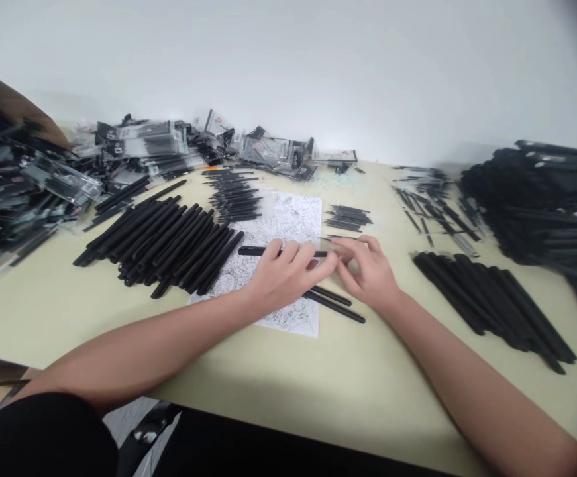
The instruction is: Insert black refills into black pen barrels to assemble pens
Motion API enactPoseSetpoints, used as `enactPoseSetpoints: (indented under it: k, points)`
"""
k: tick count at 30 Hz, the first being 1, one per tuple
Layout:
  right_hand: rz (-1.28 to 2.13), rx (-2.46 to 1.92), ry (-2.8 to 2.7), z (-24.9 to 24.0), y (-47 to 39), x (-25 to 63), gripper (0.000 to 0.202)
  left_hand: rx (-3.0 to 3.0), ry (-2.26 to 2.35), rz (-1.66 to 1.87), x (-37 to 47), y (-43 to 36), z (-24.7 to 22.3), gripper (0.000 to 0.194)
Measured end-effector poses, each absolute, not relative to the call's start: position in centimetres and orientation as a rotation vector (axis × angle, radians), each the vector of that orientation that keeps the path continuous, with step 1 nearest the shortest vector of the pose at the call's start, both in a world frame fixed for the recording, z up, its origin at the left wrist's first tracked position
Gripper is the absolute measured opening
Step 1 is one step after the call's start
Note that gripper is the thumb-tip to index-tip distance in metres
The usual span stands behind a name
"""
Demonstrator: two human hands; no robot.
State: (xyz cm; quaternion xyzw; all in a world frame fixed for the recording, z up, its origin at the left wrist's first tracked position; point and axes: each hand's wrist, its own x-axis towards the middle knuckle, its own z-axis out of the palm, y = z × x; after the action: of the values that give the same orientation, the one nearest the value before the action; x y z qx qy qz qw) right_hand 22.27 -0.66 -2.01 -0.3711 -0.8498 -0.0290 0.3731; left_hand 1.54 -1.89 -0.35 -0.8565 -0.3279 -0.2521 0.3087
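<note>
Packet labels [216,124] are too blurred to read.

Between the forearms [163,341], the near part of the desk [338,384] lies open for a low pass. A bare lane runs between the right hand [370,275] and the slanting thick black rods [491,298]. Leftward, past the left hand [291,273], the pile of black tubes [156,245] blocks low movement; farther back, plastic packets [268,154] crowd toward the wall [288,73]. Two loose sticks [342,310] jut out below the left hand.
</note>
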Motion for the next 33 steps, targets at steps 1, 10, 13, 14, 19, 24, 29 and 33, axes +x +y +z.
enactPoseSetpoints:
  k: [1,10,13,14,19,24,29,33]
  points:
    - [-0.059,-0.981,-2.156,-2.0,-0.7,22.2,0.034,-2.234,-0.876,-0.672,1.5,-1.9,-0.3,0.026]
    - [0.014,-1.065,-2.124,-2.2,-0.6,22.3,0.032,-2.040,-0.968,-0.655,1.8,-2.1,-0.1,0.016]
    - [0.032,-1.094,-2.122,-2.2,-0.5,22.2,0.031,-1.996,-1.030,-0.600,1.9,-2.4,-0.1,0.016]
    - [0.036,-1.100,-2.119,-2.2,-0.5,22.2,0.030,-1.982,-1.064,-0.579,1.9,-2.4,0.0,0.017]
    - [0.057,-1.114,-2.119,-2.2,-0.5,22.3,0.028,-2.023,-1.248,-0.470,1.4,-2.0,0.5,0.025]
    - [0.086,-1.154,-2.123,-2.2,-0.5,22.3,0.025,-2.084,-1.503,-0.437,0.6,-1.0,1.6,0.031]
    - [0.114,-1.152,-2.128,-2.3,-0.4,22.3,0.026,-2.024,-1.790,-0.325,0.3,-0.7,2.0,0.031]
    - [0.128,-1.159,-2.122,-2.2,-0.4,22.3,0.025,-1.990,-1.937,-0.144,0.1,-0.7,1.9,0.035]
